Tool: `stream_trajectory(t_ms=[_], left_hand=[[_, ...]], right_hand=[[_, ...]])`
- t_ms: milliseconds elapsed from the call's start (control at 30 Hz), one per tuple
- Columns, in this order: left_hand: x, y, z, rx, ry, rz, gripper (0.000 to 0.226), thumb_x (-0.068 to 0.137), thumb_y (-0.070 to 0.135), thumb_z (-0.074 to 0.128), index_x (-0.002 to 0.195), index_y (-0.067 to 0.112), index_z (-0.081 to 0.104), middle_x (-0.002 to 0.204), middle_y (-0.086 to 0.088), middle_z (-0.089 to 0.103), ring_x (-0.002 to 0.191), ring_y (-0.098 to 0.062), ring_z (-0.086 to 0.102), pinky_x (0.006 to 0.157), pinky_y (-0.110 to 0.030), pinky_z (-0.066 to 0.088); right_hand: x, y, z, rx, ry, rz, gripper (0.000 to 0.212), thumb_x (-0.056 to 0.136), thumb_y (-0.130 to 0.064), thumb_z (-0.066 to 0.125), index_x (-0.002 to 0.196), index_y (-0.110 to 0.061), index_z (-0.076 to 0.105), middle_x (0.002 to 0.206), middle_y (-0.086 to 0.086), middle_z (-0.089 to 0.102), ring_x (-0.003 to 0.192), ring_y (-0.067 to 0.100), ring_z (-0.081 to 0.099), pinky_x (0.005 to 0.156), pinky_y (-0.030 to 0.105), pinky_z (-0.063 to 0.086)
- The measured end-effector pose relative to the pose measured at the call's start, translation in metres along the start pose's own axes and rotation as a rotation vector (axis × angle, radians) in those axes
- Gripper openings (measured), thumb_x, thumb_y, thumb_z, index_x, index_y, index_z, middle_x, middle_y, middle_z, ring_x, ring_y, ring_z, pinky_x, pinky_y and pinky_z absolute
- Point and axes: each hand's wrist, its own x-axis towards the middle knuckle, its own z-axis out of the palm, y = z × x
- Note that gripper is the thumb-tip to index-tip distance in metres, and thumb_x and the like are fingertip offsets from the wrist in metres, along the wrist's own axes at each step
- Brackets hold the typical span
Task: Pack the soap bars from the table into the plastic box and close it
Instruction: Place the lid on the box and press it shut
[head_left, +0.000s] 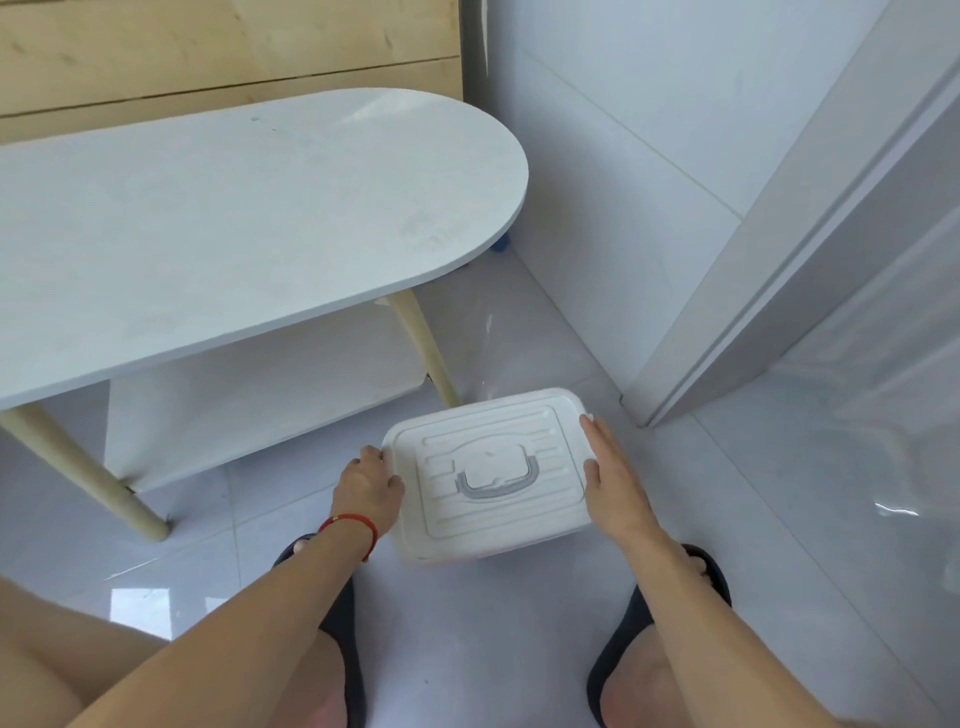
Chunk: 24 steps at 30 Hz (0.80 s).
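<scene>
Your plastic box (493, 478) sits on the floor (519, 649) between your feet, at about 6 o'clock from the bench (234, 223), with its lid (498, 467) on top and the grey handle (498, 480) folded flat. No soap bars show on the bench top, so they are probably inside already, though the white lid hides the contents.

Your left hand (366, 480) curls over the lid's 9 o'clock edge, its grip pressed together on the rim. Your right hand (610, 480) lies flat along the 3 o'clock edge, fingers spread and straight, pinching nothing.

The main risk is a lid that looks shut but is not. I can't tell from here whether the edges have snapped home. If you press only at the two sides, the far and near edges may stay proud. Uneven pressure could also skate the box across the glossy tile. A lift by the handle might then pop the lid and spill the bars.
</scene>
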Motion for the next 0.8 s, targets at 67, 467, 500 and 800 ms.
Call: stream_trajectory(t_ms=[67,467,500,800], left_hand=[[0.002,0.001,-0.003,-0.019,-0.025,-0.017,0.032,0.092,0.018,0.057,0.121,0.011,0.044,0.110,-0.015,0.062,0.090,-0.035,0.065,0.074,-0.048,0.062],[0.003,0.034,0.012,0.365,0.030,0.131,0.073,0.085,0.002,0.052,0.148,0.022,0.021,0.131,-0.019,0.044,0.114,-0.036,0.051,0.086,-0.045,0.055],[0.000,0.044,0.014,0.468,0.076,0.235,0.084,0.083,0.000,0.050,0.152,0.028,0.013,0.147,-0.018,0.031,0.129,-0.038,0.039,0.094,-0.047,0.050],[-0.027,0.099,0.064,0.693,-0.362,0.596,0.085,0.084,0.069,0.052,0.147,0.059,-0.005,0.163,0.002,-0.025,0.148,-0.037,-0.024,0.109,-0.077,-0.002]], right_hand=[[0.006,0.000,0.000,-0.009,-0.006,0.000,0.060,0.106,-0.001,0.031,0.160,-0.028,0.025,0.169,-0.010,0.014,0.155,0.008,0.012,0.124,0.028,0.013],[0.028,0.005,-0.015,0.115,-0.042,0.172,0.064,0.102,-0.003,0.031,0.147,-0.049,0.034,0.138,0.003,0.052,0.108,0.022,0.053,0.080,0.031,0.044],[0.029,0.006,-0.016,0.126,-0.053,0.183,0.064,0.102,-0.003,0.031,0.146,-0.049,0.033,0.134,0.003,0.053,0.105,0.022,0.054,0.075,0.030,0.045],[0.034,0.018,-0.017,0.404,-0.162,0.399,0.041,0.102,-0.023,0.039,0.142,-0.030,0.046,0.134,-0.004,0.061,0.121,0.021,0.059,0.108,0.051,0.047]])
